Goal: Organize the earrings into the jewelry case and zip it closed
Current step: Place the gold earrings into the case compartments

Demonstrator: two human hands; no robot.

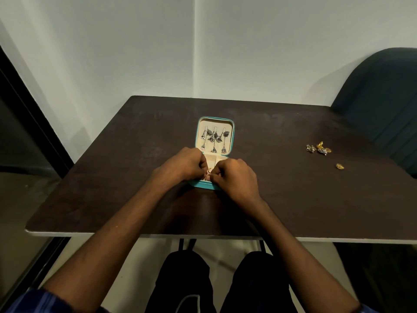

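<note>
The case point(214, 152) lies open near the middle of the table point(293, 199). Its lid is laid back away from the person, so its long axis runs from near to far. The hinge runs across it from left to right. Silver earrings point(214, 138) hang in the lid's cream lining, with their drops pointing toward the person. The tray sits at the near end, mostly hidden by both hands. The left hand point(187, 162) and right hand point(234, 177) meet over the tray with their fingers curled. Together they pinch a small gold piece point(208, 172) between their fingertips. Well to the right lies a loose cluster point(319, 148) of gold and silver jewelry, with a single gold ring point(339, 166) just nearer. A dark chair point(383, 98) stands past the table's right corner.
</note>
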